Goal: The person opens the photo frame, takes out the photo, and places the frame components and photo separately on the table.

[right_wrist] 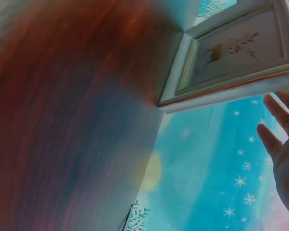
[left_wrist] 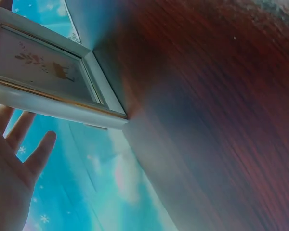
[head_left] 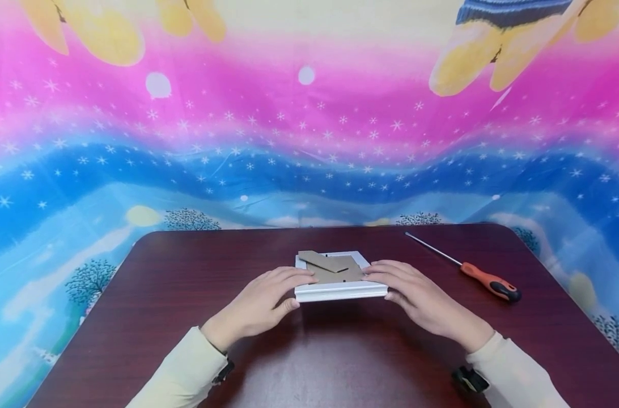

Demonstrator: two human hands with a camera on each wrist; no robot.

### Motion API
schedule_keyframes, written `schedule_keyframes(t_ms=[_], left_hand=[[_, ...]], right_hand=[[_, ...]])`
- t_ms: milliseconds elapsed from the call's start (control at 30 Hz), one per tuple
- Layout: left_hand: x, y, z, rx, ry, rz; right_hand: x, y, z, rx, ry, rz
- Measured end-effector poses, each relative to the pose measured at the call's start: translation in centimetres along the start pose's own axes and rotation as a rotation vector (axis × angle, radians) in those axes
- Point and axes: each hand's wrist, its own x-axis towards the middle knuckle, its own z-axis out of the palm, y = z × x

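Observation:
A white picture frame (head_left: 340, 288) is held tilted, its brown backing board (head_left: 335, 271) with a fold-out stand leg (head_left: 322, 260) facing the head camera. My left hand (head_left: 261, 303) grips its left side, fingers on the back and thumb at the near corner. On the opposite side, my right hand (head_left: 419, 297) holds it the same way. Both wrist views catch the glazed front with a picture (left_wrist: 41, 62) of a small deer and leaves. In the left wrist view, one edge of the frame meets the tabletop.
To the right of the frame lies a screwdriver (head_left: 488, 280) with an orange and black handle, its shaft pointing away toward the far edge. The dark red wooden table (head_left: 187, 255) has rounded far corners. Behind it hangs a colourful cloth backdrop (head_left: 268, 113) with snowflakes.

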Motion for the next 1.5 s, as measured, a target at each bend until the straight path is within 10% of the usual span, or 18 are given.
schedule_keyframes(t_ms=[600, 1500], left_hand=[[1.4, 1.4, 0.5, -0.409, 0.245, -0.067], [4.5, -0.6, 2.8, -0.677, 0.365, -0.362]], right_hand=[[1.3, -0.8, -0.5, 0.441, 0.172, 0.032], [4.3, 1.4, 1.0, 0.525, 0.466, 0.274]])
